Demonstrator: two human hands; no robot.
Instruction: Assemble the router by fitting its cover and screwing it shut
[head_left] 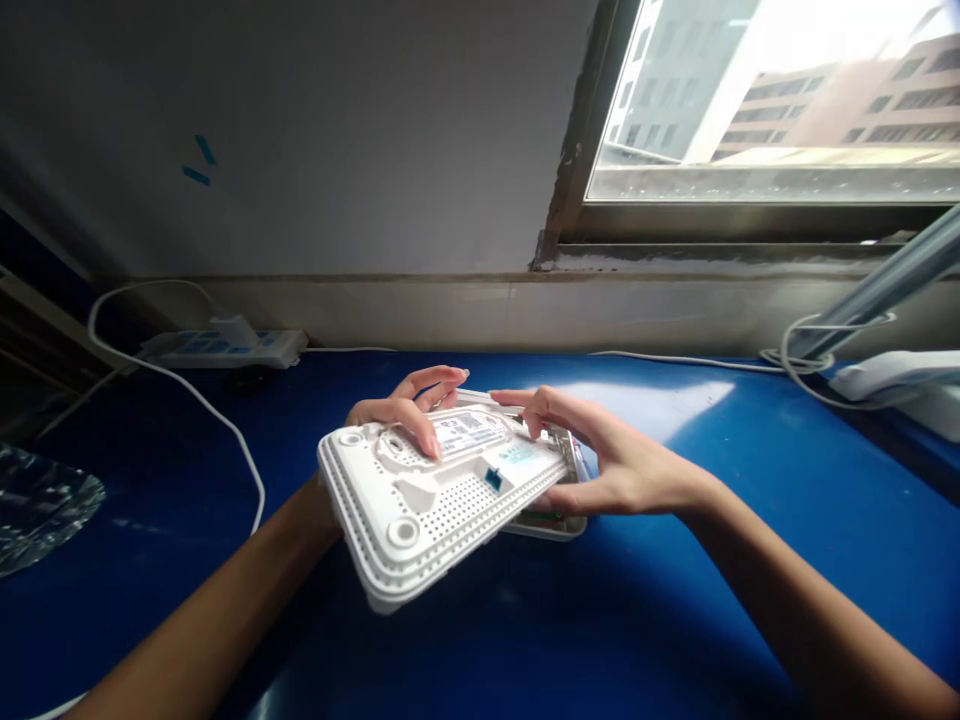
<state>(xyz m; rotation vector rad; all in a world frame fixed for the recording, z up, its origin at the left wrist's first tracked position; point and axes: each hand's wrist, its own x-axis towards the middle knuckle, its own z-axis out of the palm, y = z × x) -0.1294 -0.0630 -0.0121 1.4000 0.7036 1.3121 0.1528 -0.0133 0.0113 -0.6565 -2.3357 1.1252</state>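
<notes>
A white router cover [450, 503] with rows of vent holes, round feet and a printed label is held tilted above the table. My left hand [409, 405] grips it from its far left side, a finger lying across the label and the palm hidden behind it. My right hand [600, 450] pinches the right end, thumb below and fingers above. Under that end shows the other half of the router housing [571, 528], with part of a circuit board inside. The two halves are apart at the right; where they meet on the left is hidden.
A blue table [712, 580] lies below. A white power strip [277, 348] with a plugged-in cable [217, 400] is at the back left, and clear plastic wrapping [45, 510] at the left edge. A lamp base [900, 385] and pole stand at the right, by the window.
</notes>
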